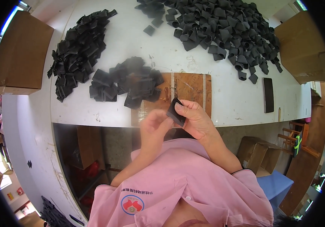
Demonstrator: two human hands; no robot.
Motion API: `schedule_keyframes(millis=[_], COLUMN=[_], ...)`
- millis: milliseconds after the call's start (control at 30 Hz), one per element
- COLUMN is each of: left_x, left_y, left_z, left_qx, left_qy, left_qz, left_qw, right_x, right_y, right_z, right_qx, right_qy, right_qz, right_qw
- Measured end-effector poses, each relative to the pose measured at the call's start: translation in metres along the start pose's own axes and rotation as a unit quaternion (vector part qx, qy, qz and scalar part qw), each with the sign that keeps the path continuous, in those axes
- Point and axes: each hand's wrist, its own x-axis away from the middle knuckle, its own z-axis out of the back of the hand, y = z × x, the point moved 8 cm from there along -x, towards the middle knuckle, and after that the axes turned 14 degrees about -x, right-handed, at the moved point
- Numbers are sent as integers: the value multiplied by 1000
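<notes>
Pinching a small black piece [176,112] between thumb and fingers, the right hand [195,118] sits just below the middle of the frame, its fingers clamped on the piece's upper right part. The left hand [155,123], slightly blurred, meets the piece's lower left edge with its fingertips; whether they grip it or only touch it, I cannot tell. The piece is tilted, above the near edge of a brown board [192,89] with pale strips.

The board lies on a white table [136,45]. A heap of black pieces [136,81] covers the board's upper left part. A long dark pile [81,49] lies at the upper left of the frame, and a larger mound of curled black pieces [223,28] at the upper right. Below that mound is a phone [268,95]. Cardboard boxes [24,49] stand at both upper sides.
</notes>
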Motion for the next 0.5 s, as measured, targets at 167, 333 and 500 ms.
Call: schedule_keyframes(millis=[167,333,500], left_x=[-4,-3,12], left_y=[-7,24,42], left_z=[9,1,0], left_qx=[-103,-307,-446], left_qy=[35,46,232], left_qz=[-14,-183,-329], left_qw=[994,933,800], right_x=[28,29,28], right_y=[-44,-31,-27], right_z=[-22,-40,-48], right_qx=[705,502,613], right_qy=[165,-21,7], right_qz=[433,344,449], right_qw=[537,794,650])
